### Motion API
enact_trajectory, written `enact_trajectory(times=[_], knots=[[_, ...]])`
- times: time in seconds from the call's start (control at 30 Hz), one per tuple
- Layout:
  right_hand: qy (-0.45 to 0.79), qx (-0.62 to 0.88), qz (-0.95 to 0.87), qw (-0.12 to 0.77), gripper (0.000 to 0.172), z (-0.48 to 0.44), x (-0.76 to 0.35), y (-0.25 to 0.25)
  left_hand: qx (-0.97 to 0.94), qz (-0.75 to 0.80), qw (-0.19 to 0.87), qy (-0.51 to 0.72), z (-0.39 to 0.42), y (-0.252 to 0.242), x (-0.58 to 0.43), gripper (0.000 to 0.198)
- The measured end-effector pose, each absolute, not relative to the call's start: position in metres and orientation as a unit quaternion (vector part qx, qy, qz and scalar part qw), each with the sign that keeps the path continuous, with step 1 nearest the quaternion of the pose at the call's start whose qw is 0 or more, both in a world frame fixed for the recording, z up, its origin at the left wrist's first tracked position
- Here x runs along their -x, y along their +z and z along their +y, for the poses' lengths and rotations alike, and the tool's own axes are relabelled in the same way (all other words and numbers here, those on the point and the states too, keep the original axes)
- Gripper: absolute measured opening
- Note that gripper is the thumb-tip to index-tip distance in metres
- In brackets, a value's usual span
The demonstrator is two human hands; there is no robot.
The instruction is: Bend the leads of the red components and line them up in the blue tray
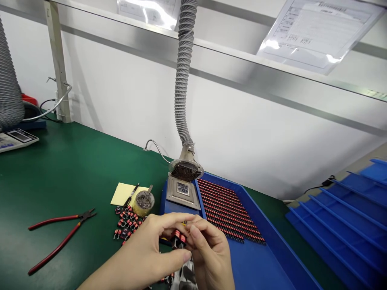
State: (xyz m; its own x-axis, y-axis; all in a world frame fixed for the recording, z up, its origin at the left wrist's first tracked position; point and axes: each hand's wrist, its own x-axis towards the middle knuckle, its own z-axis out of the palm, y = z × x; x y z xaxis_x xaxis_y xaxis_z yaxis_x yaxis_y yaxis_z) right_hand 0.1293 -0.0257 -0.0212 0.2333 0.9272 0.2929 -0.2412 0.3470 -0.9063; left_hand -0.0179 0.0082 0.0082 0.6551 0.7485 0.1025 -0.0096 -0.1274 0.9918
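Over the front edge of the blue tray, my left hand (pixel 151 249) curls round small red-and-black components (pixel 179 237) with metal legs. My right hand (pixel 210 249) meets it from the right, thumb and fingers pinched together beside the components; what is in that pinch is hidden. Left of my hands, a loose pile of the same components (pixel 128 221) lies on the green table. Rows of them (pixel 229 207) fill the far part of the blue tray (pixel 272 262). A square metal solder pot (pixel 183 192) stands just beyond my hands.
A fume extraction hose (pixel 184 80) hangs over the pot. A tub with grey scraps (pixel 143 202), a yellow pad (pixel 122 194) and a black pen (pixel 132 193) stand near the pile. Red-handled pliers (pixel 65 237) lie left. Stacked blue trays (pixel 341 217) stand right.
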Motion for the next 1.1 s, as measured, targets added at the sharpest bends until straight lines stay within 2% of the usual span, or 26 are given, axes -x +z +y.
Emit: enact_trajectory(times=[0.23, 0.4, 0.5, 0.7, 1.1], knots=[[0.415, 0.368, -0.433, 0.710, 0.020, -0.0247, -0.1255, -0.0198, -0.667, 0.254, 0.616, 0.333, 0.0069, 0.0027, 0.0168, 0.043], [0.311, 0.412, -0.472, 0.714, 0.016, -0.0260, -0.1277, -0.0260, -0.639, 0.216, 0.642, 0.364, 0.0090, 0.0024, 0.0140, 0.024], [0.252, 0.442, -0.496, 0.704, 0.013, -0.0269, -0.1284, -0.0281, -0.653, 0.246, 0.614, 0.369, 0.0102, 0.0043, 0.0122, 0.013], [0.179, 0.459, -0.533, 0.688, 0.009, -0.0275, -0.1265, -0.0262, -0.692, 0.297, 0.553, 0.356, 0.0118, 0.0052, 0.0130, 0.019], [0.201, 0.461, -0.523, 0.688, 0.007, -0.0262, -0.1268, -0.0277, -0.684, 0.285, 0.554, 0.380, 0.0133, 0.0089, 0.0143, 0.017]])
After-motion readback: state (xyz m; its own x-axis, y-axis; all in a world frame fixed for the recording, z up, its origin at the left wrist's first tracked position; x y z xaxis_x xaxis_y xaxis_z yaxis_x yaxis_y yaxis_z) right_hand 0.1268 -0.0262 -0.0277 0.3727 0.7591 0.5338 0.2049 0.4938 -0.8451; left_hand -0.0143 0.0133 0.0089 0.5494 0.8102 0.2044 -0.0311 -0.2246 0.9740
